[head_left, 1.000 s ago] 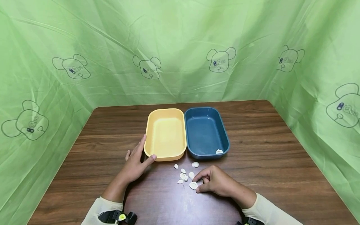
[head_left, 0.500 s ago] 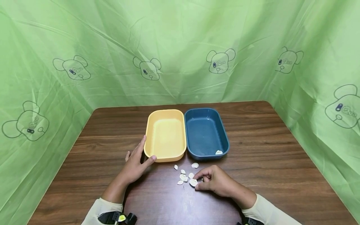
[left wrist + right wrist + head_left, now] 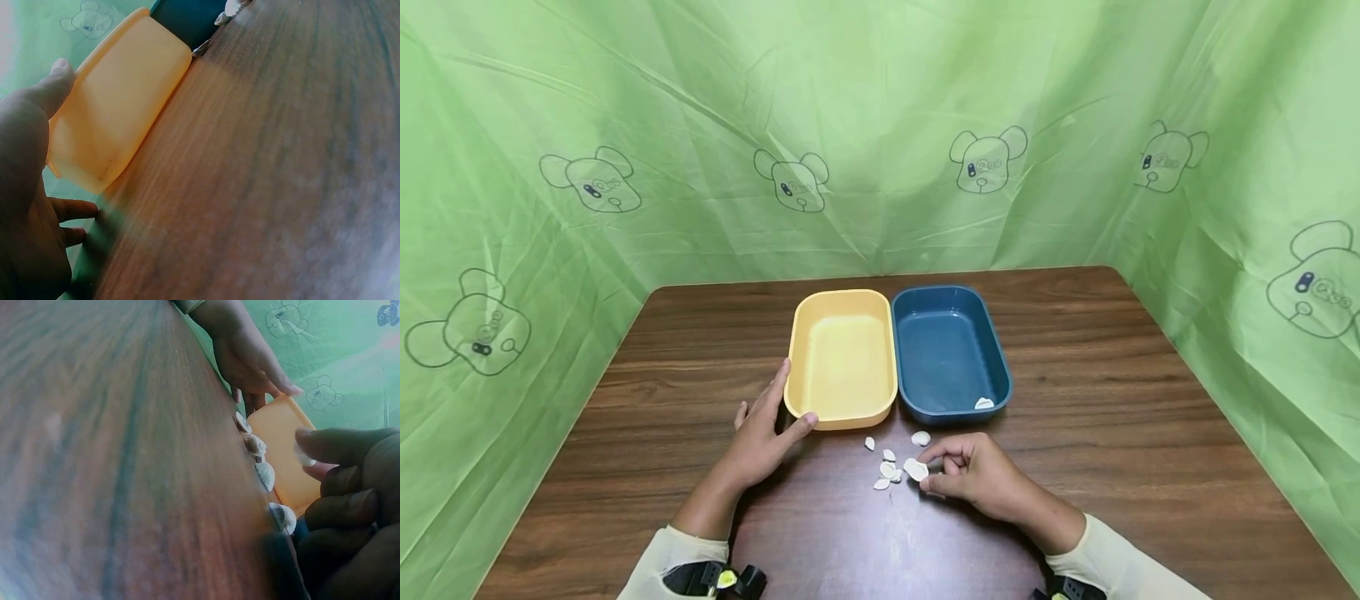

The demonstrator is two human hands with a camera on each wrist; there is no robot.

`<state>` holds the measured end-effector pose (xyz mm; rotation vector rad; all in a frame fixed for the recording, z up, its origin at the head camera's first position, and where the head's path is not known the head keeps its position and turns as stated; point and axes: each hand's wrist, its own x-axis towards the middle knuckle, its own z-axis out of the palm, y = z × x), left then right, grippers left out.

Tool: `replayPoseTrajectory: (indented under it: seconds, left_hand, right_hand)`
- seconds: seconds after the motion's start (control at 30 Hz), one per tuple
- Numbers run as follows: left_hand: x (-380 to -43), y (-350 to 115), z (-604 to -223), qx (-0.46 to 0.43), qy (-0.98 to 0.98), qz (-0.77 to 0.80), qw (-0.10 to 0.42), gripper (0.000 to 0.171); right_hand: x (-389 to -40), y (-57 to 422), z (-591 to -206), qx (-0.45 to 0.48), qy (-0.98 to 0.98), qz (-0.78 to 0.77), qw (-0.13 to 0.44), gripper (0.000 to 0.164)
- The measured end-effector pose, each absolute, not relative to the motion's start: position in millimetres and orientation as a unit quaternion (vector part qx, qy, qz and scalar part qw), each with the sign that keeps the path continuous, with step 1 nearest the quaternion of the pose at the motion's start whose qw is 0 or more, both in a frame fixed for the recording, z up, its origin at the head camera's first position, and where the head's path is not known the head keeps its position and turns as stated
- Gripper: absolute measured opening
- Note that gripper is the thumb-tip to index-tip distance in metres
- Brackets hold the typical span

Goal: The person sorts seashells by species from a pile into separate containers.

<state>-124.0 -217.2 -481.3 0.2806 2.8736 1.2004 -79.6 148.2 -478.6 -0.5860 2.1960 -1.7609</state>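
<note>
My right hand (image 3: pixel 981 479) pinches a white seashell (image 3: pixel 915 470) between thumb and forefinger, just above the table, right of a small group of shells (image 3: pixel 887 470). In the right wrist view, part of that pinched shell (image 3: pixel 304 456) shows past the thumb, and several ribbed shells (image 3: pixel 265 477) lie beyond. My left hand (image 3: pixel 758 446) rests against the near left corner of a yellow plastic bin (image 3: pixel 850 422), fingers straight along its side and thumb at the front rim. A blue bin (image 3: pixel 946 350) stands beside it with white shell (image 3: pixel 984 403) in its near right corner.
The wooden table (image 3: pixel 1097 400) carries both bins side by side near its middle. One shell (image 3: pixel 921 438) lies in front of the blue bin, another (image 3: pixel 869 443) before the yellow one. A green curtain (image 3: pixel 880 125) with mouse drawings encloses the table's back and sides.
My right hand has pinched a shell and raised it slightly from the table, shifting it away from me, over where another shell lay. The left hand stays at the yellow bin.
</note>
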Motion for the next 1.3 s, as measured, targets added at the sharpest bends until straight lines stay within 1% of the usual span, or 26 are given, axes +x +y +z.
replayPoseTrajectory:
  seconds: [0.23,0.37,0.5,0.63,0.73,0.83,1.1,1.3]
  left_hand:
    - [-125,-218,-481,0.093,0.916,0.389,0.009,0.098]
    - [-125,-219,-481,0.092,0.916,0.390,0.012,0.098]
    - [-125,-219,-481,0.089,0.917,0.388,0.012,0.098]
    - [-124,-220,-482,0.090,0.918,0.387,0.012,0.098]
    - [-124,-220,-482,0.092,0.917,0.388,0.011,0.097]
    - [-124,-220,-482,0.092,0.917,0.387,0.011,0.098]
    - [-125,-219,-482,0.090,0.918,0.386,0.011,0.098]
    - [-124,-218,-481,0.091,0.920,0.381,0.011,0.098]
  right_hand:
    - [-79,148,-474,-0.192,0.758,-0.615,0.104,0.020]
    - [-79,149,-470,-0.178,0.764,-0.616,0.072,0.019]
    - [-80,151,-466,-0.175,0.761,-0.625,0.024,0.020]
    - [-81,153,-465,-0.167,0.745,-0.644,-0.046,0.023]
    - [-81,153,-465,-0.136,0.739,-0.654,-0.093,0.024]
    - [-83,154,-463,-0.091,0.737,-0.658,-0.122,0.023]
    - [-90,157,-462,0.013,0.729,-0.667,-0.154,0.021]
    - [-91,161,-461,0.055,0.716,-0.679,-0.156,0.024]
